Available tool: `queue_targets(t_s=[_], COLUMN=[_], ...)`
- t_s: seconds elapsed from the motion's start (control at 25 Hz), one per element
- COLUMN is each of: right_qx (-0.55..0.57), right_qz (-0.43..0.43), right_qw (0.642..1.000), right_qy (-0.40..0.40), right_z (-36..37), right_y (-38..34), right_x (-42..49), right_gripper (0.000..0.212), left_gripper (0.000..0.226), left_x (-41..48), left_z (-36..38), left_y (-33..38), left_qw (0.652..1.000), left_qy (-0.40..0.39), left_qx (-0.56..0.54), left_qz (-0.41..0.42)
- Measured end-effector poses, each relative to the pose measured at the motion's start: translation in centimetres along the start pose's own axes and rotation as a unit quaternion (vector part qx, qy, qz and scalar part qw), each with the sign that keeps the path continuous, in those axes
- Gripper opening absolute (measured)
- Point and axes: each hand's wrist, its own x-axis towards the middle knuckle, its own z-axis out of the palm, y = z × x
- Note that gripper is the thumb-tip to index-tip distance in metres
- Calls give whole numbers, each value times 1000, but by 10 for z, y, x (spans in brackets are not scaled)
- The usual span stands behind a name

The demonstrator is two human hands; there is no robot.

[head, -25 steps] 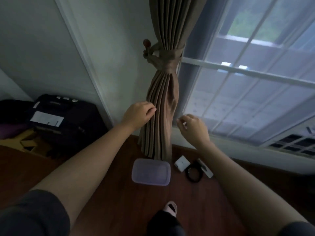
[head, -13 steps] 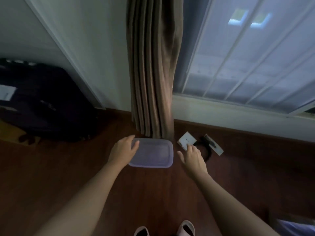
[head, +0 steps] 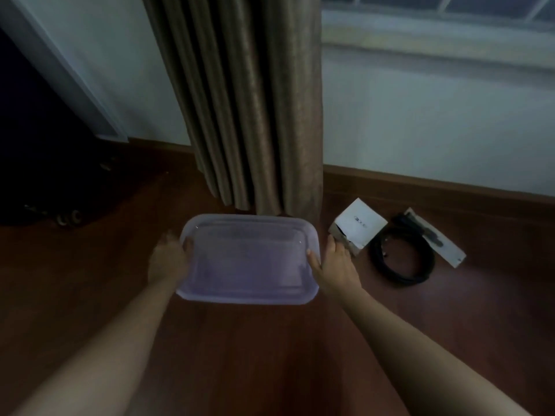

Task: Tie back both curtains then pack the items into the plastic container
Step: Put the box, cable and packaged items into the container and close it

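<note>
- Bracketing the translucent, lilac-tinted rectangular plastic container [head: 249, 265] at its two short ends, the left hand [head: 168, 262] and the right hand [head: 336, 265] are both closed on it. The container rests on, or just above, the dark wooden floor [head: 270, 355], with its long axis running crosswise from one hand to the other.
- At the container's left end, the left hand's fingers [head: 188, 246] are curled onto the rim. Blur hides the rest of that grip.
- At its right end, the right thumb is laid on the lid edge and the fingers [head: 330, 241] run along the end wall, so that end is pinched as well.
- The lid appears to be on, and nothing can be made out inside.
- Directly behind the container hangs the pleated brown fabric curtain [head: 249, 100].
- Every item to be packed lies to the right of the container:
  - a small white cardboard box [head: 359, 225] just beside the right hand;
  - a coiled black cable [head: 402, 256] farther right;
  - a flat white packet [head: 435, 237] at the coil's far side.
- Packing is judged not yet begun. The lid would have to be taken off first, and the right hand is the nearer one to every item.
</note>
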Motion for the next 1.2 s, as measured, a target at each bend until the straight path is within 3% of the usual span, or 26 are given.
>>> queue_targets(t_s=[0.16,0.4,0.72,0.96,1.2], right_qx=[87,53,77,71,60], right_qz=[5,-11,39,86,81], right_qw=[994,995,996,993,995], right_qy=[-62,-84,33,33,26], right_z=[35,19,-31,-71,-58], right_y=[19,52,199,245,278], right_x=[36,-6,-94,-124,-107], right_gripper=[79,64,53,56,57], left_gripper=[51,35,42,43,38], left_x=[25,-16,-82,-128,-127], left_z=[34,18,81,83,126], left_y=[-16,-16,73,135,139], left_qw=[998,993,963,963,963], left_qy=[-25,-99,-185,-195,-223], left_qx=[-59,-47,-35,-17,-8], left_qz=[-4,41,192,185,152])
